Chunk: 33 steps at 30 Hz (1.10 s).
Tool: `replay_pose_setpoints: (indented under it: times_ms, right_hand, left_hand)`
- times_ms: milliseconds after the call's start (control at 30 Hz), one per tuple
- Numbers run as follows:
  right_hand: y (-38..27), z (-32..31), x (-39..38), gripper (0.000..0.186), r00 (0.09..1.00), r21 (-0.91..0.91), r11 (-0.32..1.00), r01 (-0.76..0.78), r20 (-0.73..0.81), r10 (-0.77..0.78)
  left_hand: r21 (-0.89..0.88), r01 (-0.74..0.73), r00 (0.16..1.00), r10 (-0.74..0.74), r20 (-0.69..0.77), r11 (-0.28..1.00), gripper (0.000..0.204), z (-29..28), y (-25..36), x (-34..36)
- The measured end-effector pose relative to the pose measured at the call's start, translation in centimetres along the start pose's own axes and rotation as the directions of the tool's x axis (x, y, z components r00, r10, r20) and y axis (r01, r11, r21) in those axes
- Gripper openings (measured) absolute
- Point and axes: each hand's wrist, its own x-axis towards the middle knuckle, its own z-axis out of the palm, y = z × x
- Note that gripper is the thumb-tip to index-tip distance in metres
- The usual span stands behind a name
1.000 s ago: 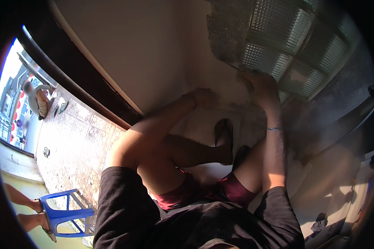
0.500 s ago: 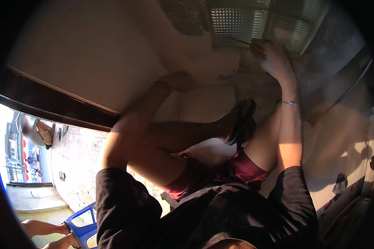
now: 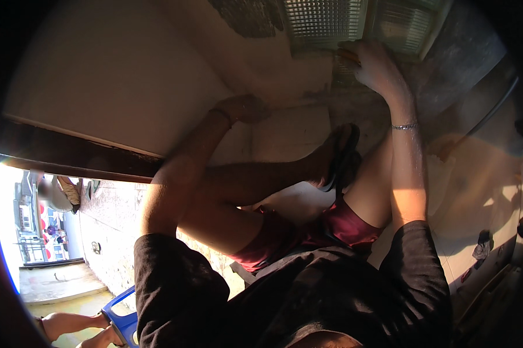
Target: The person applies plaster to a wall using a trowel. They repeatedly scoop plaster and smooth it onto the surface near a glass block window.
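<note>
My right hand (image 3: 374, 66) is closed round the orange-brown handle (image 3: 348, 56) of a tool, in front of a panel of ribbed glass blocks (image 3: 325, 20). No blade stands out clearly from the handle now. Low by the pale wall (image 3: 128, 75), my left hand (image 3: 245, 109) is in deep shade; its fingers are too dark to make out, and nothing shows in it. A bare patch of wall and tiles lies between the two hands.
My bent legs and a sandalled foot (image 3: 344, 156) are below my hands. A hose-like dark line (image 3: 493, 110) curves at the right. Through the doorway at left are a blue plastic stool (image 3: 122, 316), another person's legs (image 3: 70, 326) and a seated person (image 3: 58, 194).
My right hand has shifted slightly up and left along the glass blocks with the tool. The thin metal shaft seen before no longer shows clearly. My left hand has barely moved.
</note>
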Motion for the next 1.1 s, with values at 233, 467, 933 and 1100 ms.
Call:
replay_pose_setpoints:
  times_ms: [233,467,933,1100]
  right_hand:
    - [0.5,0.3,0.1,0.027,0.998,-0.095,0.995,-0.003,0.067,0.009]
    - [1.3,0.6,-0.2,0.027,1.0,-0.12,0.993,-0.005,0.008,0.006]
    - [0.5,-1.1,-0.8,0.02,0.998,-0.01,0.999,-0.041,-0.051,0.04]
    - [0.4,-1.1,-0.6,0.021,0.996,-0.035,0.997,-0.069,-0.063,0.067]
  left_hand:
    - [-0.114,0.078,0.996,-0.081,-0.023,0.99,0.052,0.0,0.7,0.2]
    - [-0.111,-0.021,0.997,0.014,-0.071,0.994,0.051,0.8,-0.1,0.3]
    - [-0.014,0.029,0.998,-0.028,0.063,0.999,0.054,-0.6,1.0,-1.0]
    - [-0.097,0.092,0.99,-0.08,0.118,0.991,0.062,-1.6,1.1,-1.1]
